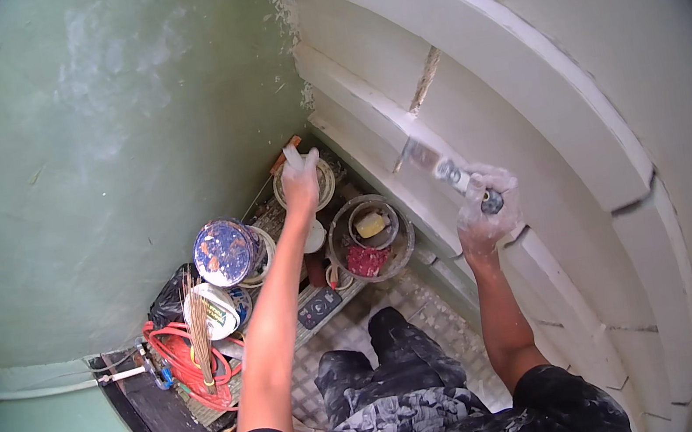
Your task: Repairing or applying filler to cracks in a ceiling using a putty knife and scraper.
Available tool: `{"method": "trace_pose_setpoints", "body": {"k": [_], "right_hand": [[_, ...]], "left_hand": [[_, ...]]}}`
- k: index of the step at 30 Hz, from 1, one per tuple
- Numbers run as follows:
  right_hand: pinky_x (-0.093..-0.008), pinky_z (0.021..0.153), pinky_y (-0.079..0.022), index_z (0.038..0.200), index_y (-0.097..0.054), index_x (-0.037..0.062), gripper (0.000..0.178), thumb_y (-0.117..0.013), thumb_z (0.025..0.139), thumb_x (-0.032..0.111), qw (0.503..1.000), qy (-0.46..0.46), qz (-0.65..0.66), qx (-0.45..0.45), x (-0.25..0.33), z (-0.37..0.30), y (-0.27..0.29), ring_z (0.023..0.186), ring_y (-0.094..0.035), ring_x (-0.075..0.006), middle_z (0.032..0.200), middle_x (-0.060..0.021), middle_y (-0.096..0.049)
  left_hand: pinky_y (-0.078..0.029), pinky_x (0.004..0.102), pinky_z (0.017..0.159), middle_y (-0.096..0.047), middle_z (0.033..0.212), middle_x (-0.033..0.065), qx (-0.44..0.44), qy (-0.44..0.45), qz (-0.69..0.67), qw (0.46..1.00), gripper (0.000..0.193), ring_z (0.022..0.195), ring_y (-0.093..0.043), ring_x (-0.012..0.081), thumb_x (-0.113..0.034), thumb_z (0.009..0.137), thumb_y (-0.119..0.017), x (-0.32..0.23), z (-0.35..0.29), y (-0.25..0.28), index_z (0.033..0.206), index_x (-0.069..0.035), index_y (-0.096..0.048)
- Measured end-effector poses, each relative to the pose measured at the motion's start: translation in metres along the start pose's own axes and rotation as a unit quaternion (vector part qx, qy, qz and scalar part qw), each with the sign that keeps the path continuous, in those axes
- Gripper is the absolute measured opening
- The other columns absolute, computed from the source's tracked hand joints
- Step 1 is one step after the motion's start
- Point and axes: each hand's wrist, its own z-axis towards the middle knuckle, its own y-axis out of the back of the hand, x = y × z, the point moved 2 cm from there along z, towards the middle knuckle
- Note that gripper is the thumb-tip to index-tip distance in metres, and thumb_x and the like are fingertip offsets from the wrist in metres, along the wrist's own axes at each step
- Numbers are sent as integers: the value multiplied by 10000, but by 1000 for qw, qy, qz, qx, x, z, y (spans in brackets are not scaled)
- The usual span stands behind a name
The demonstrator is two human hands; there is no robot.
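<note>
My right hand [488,207], coated in white powder, is closed round the handle of a putty knife [452,173]. Its broad metal blade, slightly blurred, points up and left near the white moulded wall [521,138]. My left hand [301,182], whitened too, reaches over a round bucket [326,185] by the green wall. Its fingers look curled together round something pale, which I cannot make out clearly. An orange-edged tool [284,156] lies just behind that hand.
Below, a plank platform [324,312] carries a paint-spattered blue lid [226,252], a grey basin [407,243] with a smaller bowl and red cloth, a stick broom [199,325] and a red hose [174,364]. Dark gaps break the wall's ledges. Patterned tiles [431,314] cover the floor.
</note>
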Motion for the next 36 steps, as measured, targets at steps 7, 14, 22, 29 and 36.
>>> {"method": "trace_pose_setpoints", "body": {"k": [7, 14, 22, 29, 36], "right_hand": [[-320, 529, -497, 750, -375, 28, 252, -463, 975, 100, 959, -3, 219, -180, -12, 48, -59, 580, -523, -195, 640, -114, -529], [-235, 319, -321, 687, -285, 89, 423, -347, 1028, 332, 950, 79, 160, -257, 2, 78, -85, 368, -330, -127, 499, -47, -336], [-229, 305, -321, 696, -269, 100, 455, -309, 1028, 409, 933, 80, 135, -325, 1, 82, -105, 368, -301, -123, 515, -25, -290], [-231, 315, -331, 721, -290, 91, 398, -356, 1025, 339, 929, 85, 98, -348, 4, 85, -110, 370, -364, -129, 526, -24, -324], [-252, 336, -353, 734, -339, 71, 324, -391, 1015, 224, 943, 92, 83, -309, -10, 74, -112, 373, -370, -137, 539, -35, -360]], "left_hand": [[-417, 410, 950, -502, 1223, 312, -73, -133, 13, 988, 680, 1153, -495, 378, -341, 873, -598, -68, 124, -55, 1297, 138, -365], [-408, 475, 1019, -264, 1391, 402, -174, 124, 214, 953, 702, 1253, -412, 471, -326, 934, -479, -88, 174, -131, 1417, 93, -191], [-482, 476, 948, -259, 1413, 343, -220, 56, 170, 959, 725, 1231, -439, 460, -196, 887, -582, -98, 166, -118, 1434, 42, -170], [-496, 484, 930, -280, 1390, 293, -235, 47, 142, 961, 727, 1215, -453, 436, -137, 844, -646, -98, 169, -122, 1411, 16, -218], [-508, 486, 921, -280, 1395, 256, -234, 70, 147, 959, 766, 1229, -441, 416, -150, 845, -657, -100, 166, -119, 1441, -22, -193]]}}
